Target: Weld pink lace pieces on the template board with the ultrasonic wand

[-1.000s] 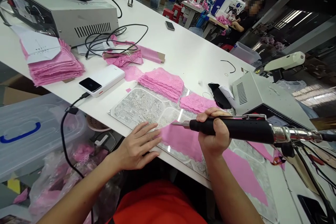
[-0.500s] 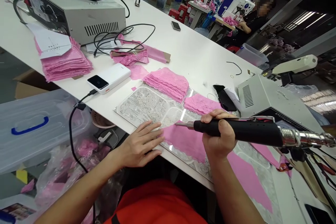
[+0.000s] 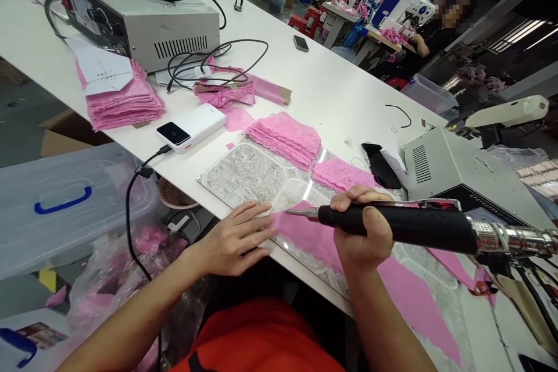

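Wrapped around a black handheld ultrasonic welding gun [image 3: 405, 226], my right hand [image 3: 364, 229] keeps its metal tip pointing left. The tip is over the upper left part of a flat pink fabric piece [image 3: 307, 238]; whether it touches cannot be made out. My left hand [image 3: 238, 238] lies flat with fingers extended, its fingertips at the left edge of that fabric. Under the fabric is a grey marble-patterned mat [image 3: 244, 171] with clear outlined shapes. Beyond it sit a stack of pink lace pieces [image 3: 285, 138] and a smaller lace stack [image 3: 342, 173]. Another pink piece [image 3: 418, 308] lies right of my forearm.
Grey control boxes stand at the back left [image 3: 170, 29] and right [image 3: 453, 157]. A white power bank [image 3: 196, 127] with a cable, a pink fabric bundle [image 3: 124, 99] and a phone [image 3: 300, 43] lie on the table. A lidded plastic bin [image 3: 87, 192] is below left. Another person sits far right.
The view has shifted slightly, so the table things appear farther right. The gun's tip has moved slightly left and down toward my left fingertips. Both hands keep their poses.
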Available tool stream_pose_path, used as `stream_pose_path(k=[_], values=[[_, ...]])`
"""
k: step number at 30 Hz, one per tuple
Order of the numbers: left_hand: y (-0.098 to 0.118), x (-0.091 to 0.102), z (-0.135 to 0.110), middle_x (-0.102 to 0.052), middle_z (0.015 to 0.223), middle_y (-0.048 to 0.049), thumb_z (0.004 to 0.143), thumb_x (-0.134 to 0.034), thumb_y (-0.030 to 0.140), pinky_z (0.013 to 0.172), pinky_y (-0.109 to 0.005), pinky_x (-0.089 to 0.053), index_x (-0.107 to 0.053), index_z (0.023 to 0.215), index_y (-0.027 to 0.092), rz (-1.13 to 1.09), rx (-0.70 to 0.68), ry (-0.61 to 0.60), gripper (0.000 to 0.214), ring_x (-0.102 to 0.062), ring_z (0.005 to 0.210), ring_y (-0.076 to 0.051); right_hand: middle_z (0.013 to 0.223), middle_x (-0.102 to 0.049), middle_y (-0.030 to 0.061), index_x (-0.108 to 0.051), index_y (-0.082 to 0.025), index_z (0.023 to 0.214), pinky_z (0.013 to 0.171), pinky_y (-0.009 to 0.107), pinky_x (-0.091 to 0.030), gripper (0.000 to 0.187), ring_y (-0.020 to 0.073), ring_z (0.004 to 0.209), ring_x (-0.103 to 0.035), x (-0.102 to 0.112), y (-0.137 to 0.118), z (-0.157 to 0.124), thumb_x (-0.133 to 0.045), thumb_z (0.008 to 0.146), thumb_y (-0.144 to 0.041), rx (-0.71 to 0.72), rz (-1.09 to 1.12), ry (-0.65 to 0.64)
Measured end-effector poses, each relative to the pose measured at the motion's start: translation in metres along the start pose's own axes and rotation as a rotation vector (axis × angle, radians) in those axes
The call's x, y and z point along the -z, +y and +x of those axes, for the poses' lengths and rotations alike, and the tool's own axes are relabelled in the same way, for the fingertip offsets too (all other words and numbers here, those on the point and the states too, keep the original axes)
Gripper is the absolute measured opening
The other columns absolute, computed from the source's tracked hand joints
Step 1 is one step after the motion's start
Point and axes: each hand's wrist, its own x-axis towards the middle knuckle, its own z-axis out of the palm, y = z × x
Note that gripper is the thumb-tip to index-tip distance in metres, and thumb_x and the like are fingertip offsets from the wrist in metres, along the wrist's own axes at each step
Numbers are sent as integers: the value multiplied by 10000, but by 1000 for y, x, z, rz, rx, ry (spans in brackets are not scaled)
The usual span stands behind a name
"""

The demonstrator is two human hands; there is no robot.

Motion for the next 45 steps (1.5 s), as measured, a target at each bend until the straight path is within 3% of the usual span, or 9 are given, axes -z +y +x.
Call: stream_pose_path(k=[20, 30, 41, 45], values=[[1, 3, -1, -675, 1188, -134, 885, -575, 210, 1066, -484, -427, -567, 1213, 131, -3, -29, 20, 338, -495, 1293, -283, 786, -555, -14, -573, -199, 770, 563, 310, -488, 72, 98, 560, -549, -4, 1, -2, -548, 721, -244, 9, 31, -40], [1, 4, -3, -672, 1198, -123, 886, -561, 207, 1080, -461, -414, -570, 1209, 142, -17, -22, 6, 330, -492, 1297, -270, 803, -554, -12, -580, -200, 802, 563, 296, -479, 77, 98, 576, -564, -14, 5, -11, -546, 741, -234, -6, 86, -123], [1, 5, -2, -679, 1184, -114, 887, -557, 202, 1083, -463, -408, -560, 1228, 162, -29, -14, -1, 344, -484, 1306, -263, 795, -554, -20, -571, -204, 782, 563, 296, -486, 43, 95, 573, -568, -15, 7, -11, -556, 755, -234, 3, 85, -137], [-1, 7, -3, -671, 1198, -116, 883, -556, 180, 1076, -482, -412, -553, 1245, 171, -35, 0, -14, 362, -475, 1313, -265, 797, -550, -18, -572, -204, 782, 558, 296, -487, 63, 91, 565, -560, -16, 0, -8, -556, 740, -248, -8, 110, -89]])
